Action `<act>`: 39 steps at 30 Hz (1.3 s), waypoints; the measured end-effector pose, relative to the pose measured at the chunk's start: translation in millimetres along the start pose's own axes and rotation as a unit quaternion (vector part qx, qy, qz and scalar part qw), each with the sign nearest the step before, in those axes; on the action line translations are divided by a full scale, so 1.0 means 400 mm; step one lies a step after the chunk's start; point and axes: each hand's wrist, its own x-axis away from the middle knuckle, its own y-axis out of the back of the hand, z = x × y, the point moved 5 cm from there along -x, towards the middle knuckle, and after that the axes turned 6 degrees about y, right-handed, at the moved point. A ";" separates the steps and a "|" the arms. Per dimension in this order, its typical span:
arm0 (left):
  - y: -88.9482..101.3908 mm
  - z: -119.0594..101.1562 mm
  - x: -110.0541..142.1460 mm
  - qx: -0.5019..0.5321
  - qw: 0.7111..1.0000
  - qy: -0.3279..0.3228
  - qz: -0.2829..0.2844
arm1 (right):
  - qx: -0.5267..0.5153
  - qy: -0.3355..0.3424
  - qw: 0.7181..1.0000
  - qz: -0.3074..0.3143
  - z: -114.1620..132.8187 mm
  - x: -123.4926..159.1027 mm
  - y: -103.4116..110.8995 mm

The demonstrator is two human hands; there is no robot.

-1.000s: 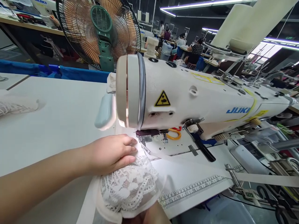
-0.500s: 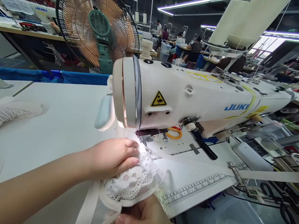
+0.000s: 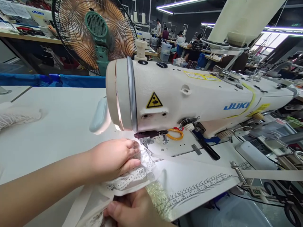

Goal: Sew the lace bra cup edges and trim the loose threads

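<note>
Fig., head view: pressing lace (image 3: 129, 179) to table (image 3: 59, 116) w/ L hand (image 3: 115, 157), palm down, fingers extended, not closed round it; pinching its near edge betw. thumb & fingers of R hand (image 3: 134, 209), grip closed; lace just before machine (image 3: 170, 91), nr. printed ruler (image 3: 196, 189); fan (image 3: 97, 25) in bkgd

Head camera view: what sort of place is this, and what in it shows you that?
Probably a garment workshop: white lace lies at a JUKI sewing machine, and several people are at worktables in the background.
</note>
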 end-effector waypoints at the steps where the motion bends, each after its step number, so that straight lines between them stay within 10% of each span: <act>1: -0.003 -0.001 0.000 -0.006 1.000 -0.002 0.001 | -0.008 0.003 1.000 -0.011 -0.004 -0.001 -0.001; 11: -0.013 0.010 0.000 -0.090 0.993 -0.007 -0.072 | -0.145 0.010 0.986 -0.078 0.012 -0.004 -0.028; 23: 0.003 0.017 -0.022 -0.141 0.989 0.051 0.010 | -0.162 -0.008 0.985 -0.051 0.036 -0.009 -0.034; 30: 0.002 -0.001 -0.007 -0.169 0.983 0.057 -0.046 | -0.175 0.038 0.984 -0.009 0.060 -0.016 -0.053; 36: -0.027 -0.028 0.075 -0.064 0.994 0.056 -0.069 | 0.004 -0.027 0.996 0.081 0.062 0.027 -0.035; 39: -0.029 0.003 0.108 -0.075 0.994 0.012 -0.084 | 0.246 -0.025 0.952 0.179 0.121 0.076 0.006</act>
